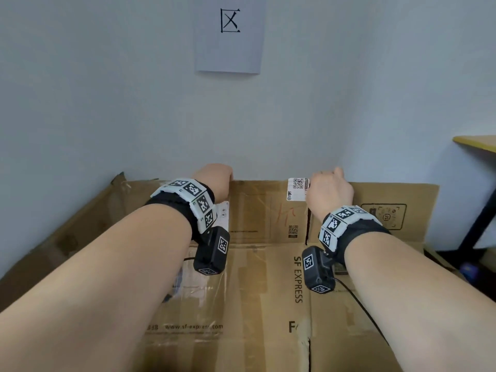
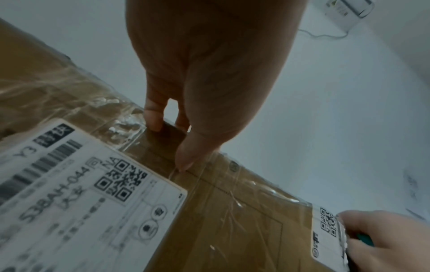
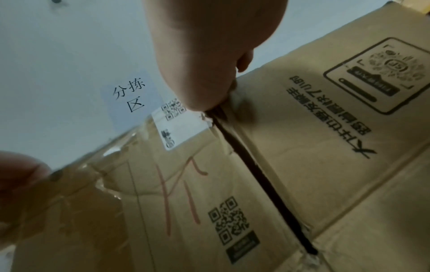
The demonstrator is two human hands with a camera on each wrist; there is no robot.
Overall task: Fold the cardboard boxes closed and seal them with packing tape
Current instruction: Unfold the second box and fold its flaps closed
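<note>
The left hand is hooked over the top edge of the tall brown cardboard flap, fingers curled round it. Below that hand sits a big white shipping label. Between the two hands the flap stands up by the pale wall. The right hand pinches the same edge beside a small white sticker with a square code — just where a dark split runs down the cardboard. The big brown cardboard box lies under both arms, not yet shut. If one hand pulls harder, the split could tear wider — old shiny tape there looks weak.
</note>
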